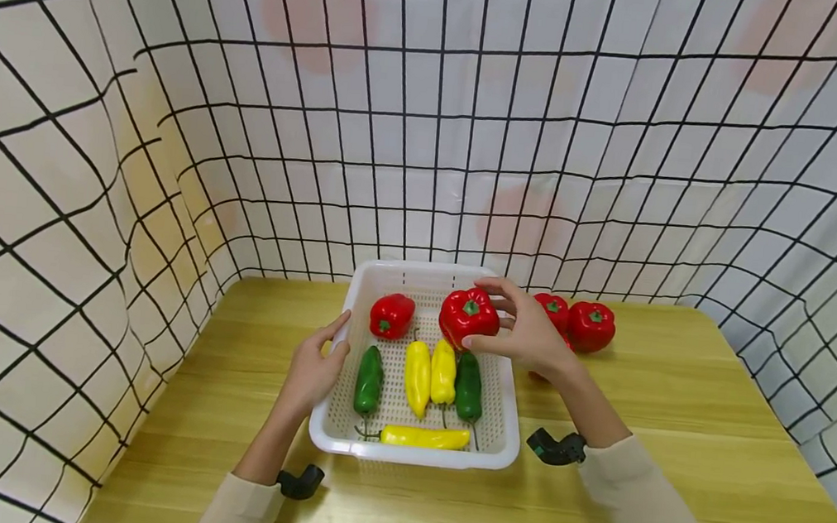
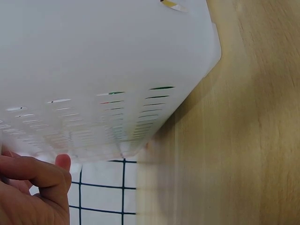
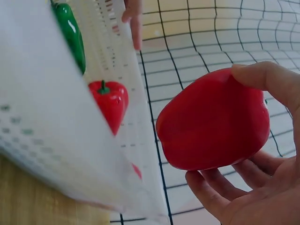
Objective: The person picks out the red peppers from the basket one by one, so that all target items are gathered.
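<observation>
My right hand (image 1: 528, 329) grips a red bell pepper (image 1: 468, 316) over the back right part of a white plastic basket (image 1: 412, 455). In the right wrist view, thumb and fingers curl round the bell pepper (image 3: 215, 122), above the basket's rim. My left hand (image 1: 315, 369) holds the basket's left rim; in the left wrist view its fingers bend at the basket wall (image 2: 93, 56). Inside the basket lie another red bell pepper (image 1: 391, 316), a green pepper (image 1: 369, 380) at left, a second green pepper (image 1: 468, 389) at right, and yellow peppers (image 1: 417, 378) between and in front.
Several red bell peppers (image 1: 591, 327) sit on the wooden table (image 1: 674, 417) right of the basket, partly behind my right hand. A white wall with a black grid (image 1: 430, 130) encloses the table at the back and sides.
</observation>
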`<state>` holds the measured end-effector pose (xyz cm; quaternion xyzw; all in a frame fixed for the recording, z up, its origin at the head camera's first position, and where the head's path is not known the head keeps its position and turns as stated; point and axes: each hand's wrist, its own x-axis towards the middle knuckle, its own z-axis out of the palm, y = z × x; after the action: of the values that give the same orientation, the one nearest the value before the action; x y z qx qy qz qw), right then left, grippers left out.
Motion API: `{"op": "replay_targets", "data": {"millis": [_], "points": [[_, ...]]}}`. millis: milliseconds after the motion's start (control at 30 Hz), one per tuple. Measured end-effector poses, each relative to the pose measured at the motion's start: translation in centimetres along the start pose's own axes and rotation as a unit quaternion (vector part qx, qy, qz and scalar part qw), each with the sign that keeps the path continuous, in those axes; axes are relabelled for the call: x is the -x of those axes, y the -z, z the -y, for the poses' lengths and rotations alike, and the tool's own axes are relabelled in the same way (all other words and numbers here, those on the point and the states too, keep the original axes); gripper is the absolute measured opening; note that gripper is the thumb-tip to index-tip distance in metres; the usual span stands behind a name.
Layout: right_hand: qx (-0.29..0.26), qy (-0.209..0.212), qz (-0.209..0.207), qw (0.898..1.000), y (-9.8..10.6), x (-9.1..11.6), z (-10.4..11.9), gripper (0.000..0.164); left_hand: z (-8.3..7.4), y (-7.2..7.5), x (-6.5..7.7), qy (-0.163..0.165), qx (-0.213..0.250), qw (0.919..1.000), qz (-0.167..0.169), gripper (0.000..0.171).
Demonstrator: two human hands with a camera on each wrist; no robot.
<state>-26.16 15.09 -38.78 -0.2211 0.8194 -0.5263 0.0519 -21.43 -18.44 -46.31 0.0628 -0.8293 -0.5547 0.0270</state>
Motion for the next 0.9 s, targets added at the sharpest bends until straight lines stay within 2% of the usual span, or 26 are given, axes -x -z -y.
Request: {"op": "replay_targets", "data": {"millis": [233, 367, 633, 900], "points": [[-0.014, -0.009, -0.028, 0.999, 2.2, 1.5, -0.8, 0.081, -0.1, 0.0, 0.1, 0.005, -0.002, 1.0, 0.002, 0.052], [0.003, -0.02, -0.047, 0.999, 3.5, 2.5, -1.4, 0.079, 0.0, 0.1, 0.1, 0.008, -0.003, 1.0, 0.004, 0.052], [0.0, -0.043, -0.084, 0.996, 5.8, 5.1, -2.4, 0.081, -0.1, 0.0, 0.1, 0.001, -0.006, 1.0, 0.005, 0.052], [0.003, -0.038, -0.103, 0.994, 7.7, 6.9, -4.0, 0.079, 0.0, 0.1, 0.1, 0.004, -0.009, 0.9999, 0.001, 0.051]]}}
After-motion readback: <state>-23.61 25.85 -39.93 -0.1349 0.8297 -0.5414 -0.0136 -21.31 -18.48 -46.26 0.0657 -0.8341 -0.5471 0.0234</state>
